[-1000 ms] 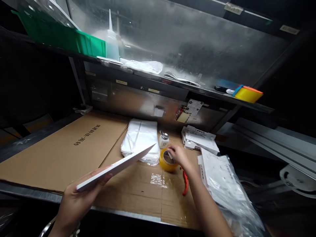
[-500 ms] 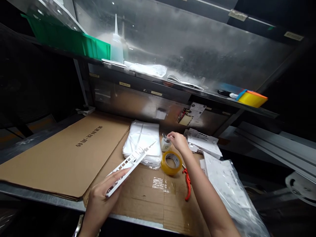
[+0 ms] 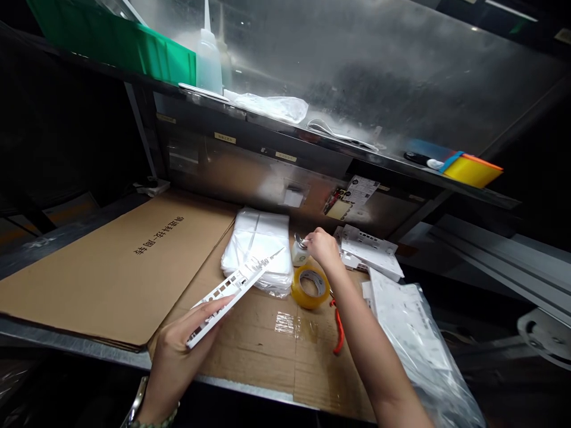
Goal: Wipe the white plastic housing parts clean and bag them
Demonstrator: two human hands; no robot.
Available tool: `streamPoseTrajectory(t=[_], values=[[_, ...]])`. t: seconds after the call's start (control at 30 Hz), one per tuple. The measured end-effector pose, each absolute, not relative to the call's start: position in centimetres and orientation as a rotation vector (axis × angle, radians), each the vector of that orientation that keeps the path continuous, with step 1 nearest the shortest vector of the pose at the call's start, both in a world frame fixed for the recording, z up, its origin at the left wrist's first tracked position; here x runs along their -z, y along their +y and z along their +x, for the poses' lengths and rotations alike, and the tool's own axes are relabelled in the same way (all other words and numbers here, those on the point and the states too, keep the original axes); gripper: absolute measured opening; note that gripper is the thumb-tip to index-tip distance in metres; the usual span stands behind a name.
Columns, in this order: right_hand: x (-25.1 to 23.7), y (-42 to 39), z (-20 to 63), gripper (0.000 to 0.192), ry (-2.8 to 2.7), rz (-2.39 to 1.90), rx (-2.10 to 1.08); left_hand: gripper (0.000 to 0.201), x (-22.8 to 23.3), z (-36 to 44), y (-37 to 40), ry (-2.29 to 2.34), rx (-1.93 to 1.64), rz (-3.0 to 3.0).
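Note:
My left hand (image 3: pixel 190 342) is wrapped round the near end of a white plastic panel (image 3: pixel 238 282) with a row of square cut-outs, held tilted above the bench. The panel's far end overlaps a stack of clear plastic bags (image 3: pixel 263 229). My right hand (image 3: pixel 322 246) is closed in a pinch at the metal top of a small white pump bottle (image 3: pixel 300 254); what the fingertips hold, if anything, is too small to tell. A roll of yellow packing tape (image 3: pixel 297 291) lies just in front of the bottle. Red-handled cutters (image 3: pixel 339 333) lie partly behind my right forearm.
Flat cardboard (image 3: pixel 107 267) covers the bench's left side. More white panels (image 3: pixel 372 249) lie at the back right, near bagged panels (image 3: pixel 405 321). Above, a metal shelf (image 3: pixel 263 128) carries a green bin (image 3: pixel 120 53), a nozzle bottle (image 3: pixel 209 62) and a yellow box (image 3: pixel 473 171).
The camera view has shifted a little, so the shelf and bench sit higher in the picture. My left hand still holds the panel, and my right hand stays at the pump bottle's top.

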State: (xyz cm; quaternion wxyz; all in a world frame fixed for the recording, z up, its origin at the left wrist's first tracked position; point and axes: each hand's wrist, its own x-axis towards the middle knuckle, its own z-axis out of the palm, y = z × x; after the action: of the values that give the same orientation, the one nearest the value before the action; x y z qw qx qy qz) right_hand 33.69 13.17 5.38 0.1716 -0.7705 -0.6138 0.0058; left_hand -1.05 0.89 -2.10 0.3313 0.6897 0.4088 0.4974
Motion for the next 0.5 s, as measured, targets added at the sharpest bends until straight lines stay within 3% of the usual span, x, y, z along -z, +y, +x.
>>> streamPoseTrajectory(t=[0.23,0.37,0.5], values=[[-7.6,5.5,28.7,0.026,-1.634,-1.775,-0.061,0.035,2.1,-0.4,1.2,1.029,-1.500,1.899],[-7.5,-0.8,22.4,0.009,-1.605,-1.259,-0.265,0.040,1.5,0.1,0.8,0.971,-1.564,2.070],[-6.6,-2.6,20.0,0.010,-1.586,-1.181,-0.186,0.046,1.0,0.2,0.2,0.888,-1.587,2.210]])
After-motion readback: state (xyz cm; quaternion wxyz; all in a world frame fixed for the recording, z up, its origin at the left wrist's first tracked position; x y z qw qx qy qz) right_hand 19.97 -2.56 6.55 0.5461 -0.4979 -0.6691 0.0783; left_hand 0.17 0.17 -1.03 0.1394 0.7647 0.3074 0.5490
